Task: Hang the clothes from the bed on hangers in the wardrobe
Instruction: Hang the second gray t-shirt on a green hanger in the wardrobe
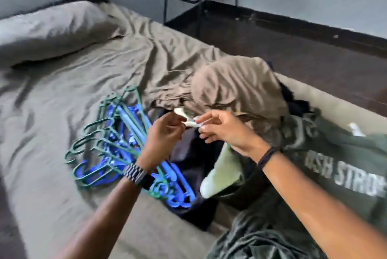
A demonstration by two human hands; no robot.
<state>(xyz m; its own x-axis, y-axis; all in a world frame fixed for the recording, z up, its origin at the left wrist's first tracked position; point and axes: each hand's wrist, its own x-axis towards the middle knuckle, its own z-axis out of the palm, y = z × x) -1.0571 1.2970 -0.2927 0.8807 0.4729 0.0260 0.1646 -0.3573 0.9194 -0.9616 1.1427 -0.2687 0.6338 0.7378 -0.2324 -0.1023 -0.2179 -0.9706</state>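
Both hands are up over the bed [62, 95], pinching one small pale object [189, 120] between them; too blurry to tell what it is. Left hand [163, 135] has its grip pinched on one end, right hand [222, 131] on the other. The hangers [117, 139], green and blue, lie piled on the sheet just left of the clothes [314, 154], which are heaped under the hands and toward the right edge.

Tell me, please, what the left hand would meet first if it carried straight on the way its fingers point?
Probably the small pale item that the left hand already pinches, then the right hand holding its other end; depth is unclear.
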